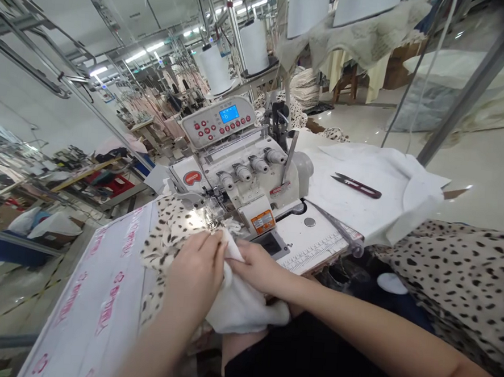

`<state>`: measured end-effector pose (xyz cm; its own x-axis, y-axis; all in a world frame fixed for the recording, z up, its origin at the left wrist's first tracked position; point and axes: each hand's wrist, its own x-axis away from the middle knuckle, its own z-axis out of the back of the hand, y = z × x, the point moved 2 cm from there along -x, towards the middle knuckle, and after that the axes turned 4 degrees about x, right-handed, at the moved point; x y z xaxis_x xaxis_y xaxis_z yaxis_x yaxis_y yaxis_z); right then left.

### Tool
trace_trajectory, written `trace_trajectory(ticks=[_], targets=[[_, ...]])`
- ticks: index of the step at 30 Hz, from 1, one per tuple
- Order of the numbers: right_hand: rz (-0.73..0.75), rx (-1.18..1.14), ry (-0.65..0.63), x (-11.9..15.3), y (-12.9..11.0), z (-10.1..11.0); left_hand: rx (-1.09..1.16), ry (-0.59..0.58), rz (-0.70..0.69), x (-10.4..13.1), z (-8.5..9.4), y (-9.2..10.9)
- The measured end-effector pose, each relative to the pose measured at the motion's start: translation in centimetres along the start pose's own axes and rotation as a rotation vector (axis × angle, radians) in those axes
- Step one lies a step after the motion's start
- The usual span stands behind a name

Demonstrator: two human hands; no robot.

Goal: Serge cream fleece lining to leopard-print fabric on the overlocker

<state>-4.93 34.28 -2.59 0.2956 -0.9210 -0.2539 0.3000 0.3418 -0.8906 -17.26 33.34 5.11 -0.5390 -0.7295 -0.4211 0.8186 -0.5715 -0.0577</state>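
An overlock sewing machine (244, 182) with a lit blue display stands in front of me. White fabric (240, 304) hangs from its needle area down over my lap. My left hand (198, 270) is closed on this fabric just before the presser foot, its fingertips bunched together. Close on its right, my right hand (256, 265) pinches a fold of the same fabric between thumb and fingers. Black-spotted cream fabric (168, 223) lies left of the needle, partly behind my left hand. The exact fabric edge under the foot is hidden by my fingers.
Thread snips (357, 185) lie on white cloth (390, 168) right of the machine. More spotted fabric (464, 281) is heaped at my right. White thread cones (254, 46) stand behind the machine. A printed white covering (101, 281) spans the table on the left.
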Motion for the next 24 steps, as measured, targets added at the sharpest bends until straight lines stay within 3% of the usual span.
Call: trace_trajectory(ticks=[2,6,10,14,18,21,24], targets=[[0.000,0.056,0.000,0.2,-0.1,1.0,0.146,0.077,0.122,2.1,0.6,-1.0],[-0.092,0.134,-0.050,1.1,-0.6,2.2,0.223,0.150,0.384,6.5,0.4,-2.7],[-0.144,-0.127,-0.117,1.6,-0.5,1.8,0.252,0.133,0.389,8.2,-1.0,-2.9],[-0.255,-0.427,-0.235,2.4,0.2,1.4,0.303,0.141,0.352,8.1,-0.7,-3.1],[-0.332,-0.518,-0.268,2.6,-0.8,0.2,0.336,0.103,0.551,7.0,2.3,-3.7],[-0.328,-0.645,-0.221,1.5,-2.6,-3.2,0.283,0.088,0.512,4.9,4.5,-3.4],[-0.300,-0.678,-0.143,0.2,-3.9,-7.1,0.190,-0.090,0.386,3.1,4.7,-3.1]])
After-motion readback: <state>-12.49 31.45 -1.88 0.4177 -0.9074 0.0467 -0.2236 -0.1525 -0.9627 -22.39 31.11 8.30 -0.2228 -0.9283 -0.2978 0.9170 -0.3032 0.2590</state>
